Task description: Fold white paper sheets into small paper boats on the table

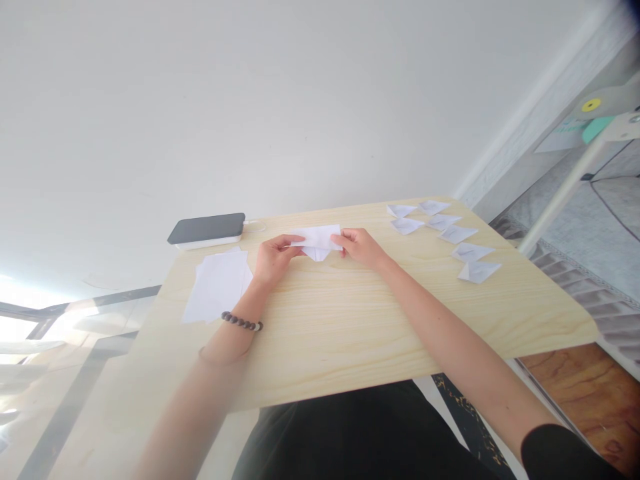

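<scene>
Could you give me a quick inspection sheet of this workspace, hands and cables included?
Surface: light wood-grain table.
Paper: partly folded white paper in hand; overlapping white sheets at left; seven folded paper pieces at right.
Clutter: dark-topped white device at back left.
Hands: left hand and right hand grip opposite ends of the partly folded white paper.
Cables: white cable at the device's right end.
Surroundings: pale wall behind; white pole at right.
</scene>
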`<state>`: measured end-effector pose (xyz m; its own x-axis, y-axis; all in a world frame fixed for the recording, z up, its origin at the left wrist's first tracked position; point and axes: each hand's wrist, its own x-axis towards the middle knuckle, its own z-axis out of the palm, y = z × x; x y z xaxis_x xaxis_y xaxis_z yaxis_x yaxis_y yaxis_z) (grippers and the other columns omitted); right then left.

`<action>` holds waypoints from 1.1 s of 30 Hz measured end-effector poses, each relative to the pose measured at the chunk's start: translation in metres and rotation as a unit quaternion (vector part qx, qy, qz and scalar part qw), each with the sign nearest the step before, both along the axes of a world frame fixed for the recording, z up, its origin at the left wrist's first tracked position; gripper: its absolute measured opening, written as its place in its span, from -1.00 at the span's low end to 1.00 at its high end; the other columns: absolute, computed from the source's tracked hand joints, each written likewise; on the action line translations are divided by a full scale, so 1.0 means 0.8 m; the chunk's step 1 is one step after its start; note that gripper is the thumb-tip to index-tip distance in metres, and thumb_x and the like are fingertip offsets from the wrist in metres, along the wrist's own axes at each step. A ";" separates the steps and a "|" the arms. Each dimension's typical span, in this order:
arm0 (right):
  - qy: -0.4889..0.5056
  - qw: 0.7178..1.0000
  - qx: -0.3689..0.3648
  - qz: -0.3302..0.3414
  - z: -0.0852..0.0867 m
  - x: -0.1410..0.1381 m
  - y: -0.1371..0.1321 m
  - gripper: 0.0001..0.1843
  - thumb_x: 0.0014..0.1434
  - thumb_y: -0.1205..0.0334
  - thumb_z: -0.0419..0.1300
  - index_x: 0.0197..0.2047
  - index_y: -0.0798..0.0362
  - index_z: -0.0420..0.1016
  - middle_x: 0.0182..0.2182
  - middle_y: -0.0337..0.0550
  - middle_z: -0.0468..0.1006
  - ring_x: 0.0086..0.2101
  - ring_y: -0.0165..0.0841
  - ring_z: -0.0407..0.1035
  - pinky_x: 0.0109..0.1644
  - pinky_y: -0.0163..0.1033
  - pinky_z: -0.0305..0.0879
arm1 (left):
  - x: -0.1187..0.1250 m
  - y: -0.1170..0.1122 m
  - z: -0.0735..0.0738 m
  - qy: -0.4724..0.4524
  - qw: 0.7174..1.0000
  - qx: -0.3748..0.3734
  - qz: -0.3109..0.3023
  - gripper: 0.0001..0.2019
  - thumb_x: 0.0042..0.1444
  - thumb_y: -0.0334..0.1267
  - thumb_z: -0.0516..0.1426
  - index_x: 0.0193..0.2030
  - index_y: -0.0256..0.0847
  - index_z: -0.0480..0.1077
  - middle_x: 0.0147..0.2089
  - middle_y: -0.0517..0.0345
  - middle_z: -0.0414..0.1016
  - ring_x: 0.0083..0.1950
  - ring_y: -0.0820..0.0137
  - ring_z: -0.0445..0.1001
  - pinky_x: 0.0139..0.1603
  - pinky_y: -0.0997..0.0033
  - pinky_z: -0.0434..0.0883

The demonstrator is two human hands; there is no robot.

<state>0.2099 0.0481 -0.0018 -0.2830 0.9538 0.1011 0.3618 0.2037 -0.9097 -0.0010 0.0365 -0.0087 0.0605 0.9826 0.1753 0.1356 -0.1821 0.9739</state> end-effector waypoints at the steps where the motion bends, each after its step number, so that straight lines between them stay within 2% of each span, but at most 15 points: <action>1: 0.000 1.000 -0.001 0.000 0.001 0.000 0.000 -0.61 0.04 -0.05 0.03 -0.58 0.10 0.27 -0.68 -0.30 0.31 -0.62 -0.51 0.12 -0.50 -0.36 0.02 | 0.000 0.000 0.000 -0.002 1.000 0.004 -0.003 -0.78 -0.14 -0.27 0.20 -0.28 -0.25 0.48 -0.29 0.10 0.54 -0.22 0.31 0.49 -0.09 0.27 0.41; 12: 0.007 1.000 -0.007 -0.009 -0.002 0.003 0.002 -0.63 0.06 -0.05 0.01 -0.54 0.09 0.27 -0.69 -0.31 0.32 -0.62 -0.50 0.09 -0.50 -0.36 0.01 | -0.003 -0.006 0.010 0.040 0.998 0.039 -0.038 -0.81 -0.09 -0.25 0.18 -0.31 -0.27 0.49 -0.37 0.07 0.55 -0.20 0.27 0.48 -0.02 0.24 0.35; 15: -0.002 1.000 0.003 -0.005 -0.002 0.003 0.001 -0.64 0.06 -0.05 0.01 -0.51 0.09 0.27 -0.67 -0.30 0.33 -0.61 -0.49 0.11 -0.49 -0.35 0.02 | -0.003 -0.006 0.010 0.002 0.998 0.010 -0.058 -0.78 -0.09 -0.23 0.17 -0.29 -0.28 0.49 -0.32 0.04 0.55 -0.18 0.26 0.48 -0.02 0.21 0.35; 19: -0.012 1.000 0.024 0.002 -0.003 0.002 -0.001 -0.66 0.08 -0.05 0.00 -0.48 0.08 0.25 -0.65 -0.31 0.33 -0.59 -0.48 0.15 -0.46 -0.35 0.06 | -0.001 -0.006 0.011 -0.065 0.994 -0.045 -0.077 -0.66 -0.01 -0.06 0.07 -0.31 -0.31 0.49 -0.20 -0.01 0.52 -0.19 0.25 0.48 -0.11 0.23 0.40; 24: -0.014 0.999 0.044 0.008 -0.006 0.001 -0.001 -0.67 0.10 -0.03 -0.01 -0.45 0.07 0.27 -0.64 -0.30 0.33 -0.57 -0.47 0.20 -0.44 -0.35 0.09 | -0.002 -0.007 0.012 0.101 0.994 -0.027 -0.019 -0.62 -0.01 0.03 0.07 -0.39 -0.26 0.50 -0.44 0.13 0.50 -0.33 0.36 0.45 -0.28 0.42 0.37; 26: -0.015 0.999 0.043 0.005 -0.007 0.000 -0.001 -0.67 0.10 -0.03 -0.01 -0.45 0.08 0.28 -0.64 -0.30 0.33 -0.58 -0.47 0.20 -0.44 -0.35 0.09 | -0.001 -0.007 0.012 0.120 0.993 -0.021 -0.013 -0.65 -0.03 0.02 0.10 -0.40 -0.25 0.49 -0.47 0.16 0.48 -0.38 0.40 0.43 -0.32 0.46 0.35; 29: -0.010 0.999 0.040 0.001 -0.007 -0.001 -0.001 -0.67 0.08 -0.03 0.01 -0.44 0.08 0.30 -0.64 -0.30 0.33 -0.58 -0.46 0.21 -0.44 -0.34 0.11 | 0.001 -0.005 0.008 0.058 0.997 -0.032 -0.036 -0.68 -0.07 -0.04 0.15 -0.26 -0.24 0.42 -0.38 0.14 0.49 -0.35 0.40 0.45 -0.30 0.44 0.37; 33: -0.005 0.999 0.045 -0.001 -0.005 -0.004 -0.004 -0.65 0.06 -0.06 0.02 -0.45 0.08 0.31 -0.63 -0.29 0.34 -0.57 -0.45 0.23 -0.43 -0.34 0.13 | 0.002 -0.003 0.005 0.002 0.998 -0.041 -0.046 -0.50 -0.12 -0.11 0.20 -0.01 -0.19 0.24 -0.34 0.13 0.50 -0.33 0.37 0.48 -0.29 0.40 0.39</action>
